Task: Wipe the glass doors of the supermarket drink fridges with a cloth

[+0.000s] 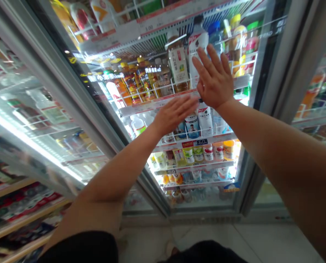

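Observation:
Both arms stretch toward a lit drinks fridge with a glass door [258, 120]. My right hand [216, 82] is raised with its fingers spread and holds nothing. Behind its fingers stands a tall bottle with a white and red label [198, 38]. A tea bottle with a pale label [178, 60] is to the left of that. Lower and further left, my left hand [175, 112] is flat, its fingers stretched out and slightly blurred, with nothing in it. It covers part of a shelf edge [141, 106]. Whether either hand touches the glass, I cannot tell.
Lower fridge shelves hold small bottles [198, 153] and orange-coloured drinks [176, 179]. Grey door frames [78, 91] run down the left side. Further left, wooden shelves [28, 212] carry packaged goods. Below is a pale tiled floor [218, 233].

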The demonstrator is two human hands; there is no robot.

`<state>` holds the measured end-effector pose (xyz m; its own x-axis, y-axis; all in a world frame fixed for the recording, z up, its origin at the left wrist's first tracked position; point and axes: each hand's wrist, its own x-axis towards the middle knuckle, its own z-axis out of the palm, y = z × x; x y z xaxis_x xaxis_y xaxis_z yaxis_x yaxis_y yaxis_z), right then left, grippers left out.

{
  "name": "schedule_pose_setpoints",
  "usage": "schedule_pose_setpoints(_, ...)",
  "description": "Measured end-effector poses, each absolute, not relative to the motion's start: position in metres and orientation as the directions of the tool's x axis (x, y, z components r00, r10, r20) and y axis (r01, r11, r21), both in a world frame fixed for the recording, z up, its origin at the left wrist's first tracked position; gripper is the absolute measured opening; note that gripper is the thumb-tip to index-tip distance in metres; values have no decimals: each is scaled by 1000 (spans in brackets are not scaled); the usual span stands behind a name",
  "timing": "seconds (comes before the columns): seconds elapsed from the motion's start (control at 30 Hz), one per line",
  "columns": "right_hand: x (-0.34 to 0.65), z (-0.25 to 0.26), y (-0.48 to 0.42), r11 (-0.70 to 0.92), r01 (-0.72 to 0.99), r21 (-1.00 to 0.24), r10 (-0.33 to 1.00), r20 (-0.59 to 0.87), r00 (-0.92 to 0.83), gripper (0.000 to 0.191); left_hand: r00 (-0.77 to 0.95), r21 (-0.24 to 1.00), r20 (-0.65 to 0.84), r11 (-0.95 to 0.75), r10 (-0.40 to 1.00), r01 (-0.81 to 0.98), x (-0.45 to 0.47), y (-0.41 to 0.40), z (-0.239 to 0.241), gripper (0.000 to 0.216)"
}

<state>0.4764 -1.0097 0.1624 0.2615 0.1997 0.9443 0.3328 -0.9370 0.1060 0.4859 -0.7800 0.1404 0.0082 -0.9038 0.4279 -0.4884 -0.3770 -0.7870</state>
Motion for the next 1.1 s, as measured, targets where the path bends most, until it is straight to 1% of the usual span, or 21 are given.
schedule_pose_setpoints(0.07,476,162,-1010,-940,326,105,198,943,267,59,7,-698,615,-548,-789,-462,488,-778,154,56)
schedule_pose_setpoints(0.13,475,162,-1010,-937,327,125,216,942,258,60,7,-623,714,-639,-700,-452,488,-780,159,54)
schedule_pose_setpoints(0.2,476,161,-1011,-932,330,147,235,941,243,60,6,-623,706,-625,-709,-471,487,-783,153,52)
schedule_pose_setpoints(0.3,479,161,-1011,-932,336,133,221,946,239,61,44,-684,548,-478,-835,-551,486,-785,144,52)
schedule_pose_setpoints(0.33,480,161,-1011,-933,342,114,207,946,248,62,56,-690,503,-440,-862,-574,487,-784,146,52)
schedule_pose_setpoints(0.37,481,162,-1011,-933,347,95,194,945,263,62,67,-686,492,-434,-868,-585,488,-783,152,52)
schedule_pose_setpoints(0.4,482,162,-1011,-933,353,76,182,943,278,63,70,-672,521,-460,-851,-580,490,-781,160,53)
schedule_pose_setpoints(0.43,482,162,-1010,-932,356,62,174,940,294,65,62,-650,583,-511,-810,-562,491,-780,170,53)
schedule_pose_setpoints(0.5,481,163,-1010,-931,363,47,166,938,305,66,37,-580,721,-632,-692,-514,493,-780,186,53)
schedule_pose_setpoints(0.57,479,163,-1010,-926,372,58,178,939,296,66,8,-530,793,-695,-610,-485,492,-782,188,53)
schedule_pose_setpoints(0.6,477,163,-1010,-923,378,69,189,939,289,66,5,-534,790,-691,-613,-487,490,-784,182,52)
schedule_pose_setpoints(0.63,477,163,-1010,-920,385,77,198,938,285,66,17,-554,762,-665,-647,-501,489,-786,175,52)
schedule_pose_setpoints(0.7,477,163,-1010,-915,398,69,200,934,297,66,53,-603,662,-573,-748,-555,488,-789,162,51)
schedule_pose_setpoints(0.77,479,163,-1010,-915,401,41,183,929,322,68,84,-607,594,-514,-800,-606,493,-789,164,49)
schedule_pose_setpoints(0.83,483,164,-1010,-919,394,28,172,926,335,68,75,-578,632,-534,-771,-618,502,-787,184,48)
schedule_pose_setpoints(0.9,485,163,-1011,-923,384,35,174,927,333,69,46,-539,716,-594,-696,-598,511,-786,210,49)
schedule_pose_setpoints(0.97,487,163,-1011,-925,378,43,178,928,329,71,10,-507,783,-649,-622,-567,515,-790,223,49)
schedule_pose_setpoints(1.03,489,163,-1011,-926,374,45,177,929,326,72,5,-483,819,-695,-574,-533,512,-797,215,48)
schedule_pose_setpoints(1.1,490,163,-1011,-927,374,39,171,929,327,72,38,-496,798,-690,-602,-527,506,-804,196,45)
